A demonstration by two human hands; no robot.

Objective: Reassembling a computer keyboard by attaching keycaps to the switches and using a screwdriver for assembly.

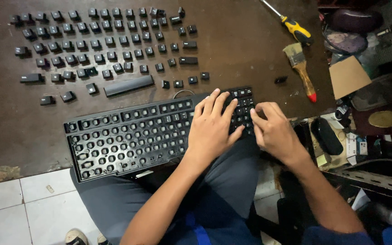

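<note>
A black keyboard (128,136) rests tilted across my lap and the table edge, most of its keycaps removed so the bare switch sockets show. A block of keys remains at its right end (243,104). My left hand (212,129) lies flat on the keyboard beside that block, fingers spread. My right hand (273,129) grips the keyboard's right end, fingers curled over the remaining keys. Several loose black keycaps (100,45) lie in rows on the dark table, with the long space bar (128,85) below them.
A yellow-handled screwdriver (296,29) and a paintbrush with a red-tipped wooden handle (302,70) lie at the table's right. Clutter fills the far right: a cardboard piece (348,76), a black case (326,135), a round brass-coloured lid (383,119). White floor tiles (19,208) are below left.
</note>
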